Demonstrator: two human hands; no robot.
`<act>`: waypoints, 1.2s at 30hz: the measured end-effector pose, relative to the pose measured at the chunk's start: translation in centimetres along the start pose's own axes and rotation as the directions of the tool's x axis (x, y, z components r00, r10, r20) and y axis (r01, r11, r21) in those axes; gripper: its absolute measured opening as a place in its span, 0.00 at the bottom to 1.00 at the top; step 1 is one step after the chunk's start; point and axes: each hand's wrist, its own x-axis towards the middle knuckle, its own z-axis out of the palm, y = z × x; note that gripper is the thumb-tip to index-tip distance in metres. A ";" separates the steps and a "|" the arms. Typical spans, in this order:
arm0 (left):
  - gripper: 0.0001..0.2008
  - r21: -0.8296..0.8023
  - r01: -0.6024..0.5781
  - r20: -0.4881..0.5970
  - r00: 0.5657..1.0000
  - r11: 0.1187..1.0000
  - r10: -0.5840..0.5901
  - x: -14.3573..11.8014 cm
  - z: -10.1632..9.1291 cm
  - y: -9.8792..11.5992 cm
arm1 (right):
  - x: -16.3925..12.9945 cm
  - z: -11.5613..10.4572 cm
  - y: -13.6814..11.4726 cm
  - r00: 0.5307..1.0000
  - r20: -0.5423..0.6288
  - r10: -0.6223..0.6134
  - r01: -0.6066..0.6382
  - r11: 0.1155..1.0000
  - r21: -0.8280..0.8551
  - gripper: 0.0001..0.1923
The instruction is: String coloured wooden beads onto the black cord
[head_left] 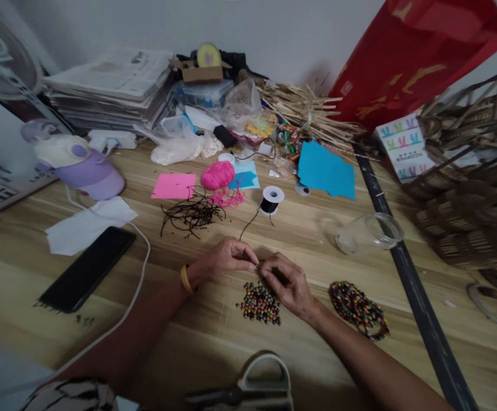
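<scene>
Both hands meet over the counter (359, 188), left hand (226, 257) and right hand (289, 282) with fingers pinched narrow on the black cord (248, 224) from the spool (271, 200); loose beads (260, 303) sit just beneath for easy picking.

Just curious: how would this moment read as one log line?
left hand: pinches black cord | right hand: meets it above loose beads | spool: behind

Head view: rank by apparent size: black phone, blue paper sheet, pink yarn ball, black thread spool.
1. black phone, though it lies nearer the camera, so its lead over the paper is unsure
2. blue paper sheet
3. pink yarn ball
4. black thread spool
</scene>
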 end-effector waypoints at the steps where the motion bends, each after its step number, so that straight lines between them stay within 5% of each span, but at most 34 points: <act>1: 0.09 0.001 0.000 0.003 1.000 1.000 0.000 0.0 0.0 0.0 | 0.0 0.0 0.0 1.000 -0.001 0.000 0.000 1.000 0.003 0.05; 36: 0.08 -0.011 -0.007 0.009 1.000 1.000 0.008 -0.1 0.2 0.2 | 0.1 -0.1 -0.1 1.000 0.016 0.001 -0.001 1.000 -0.005 0.05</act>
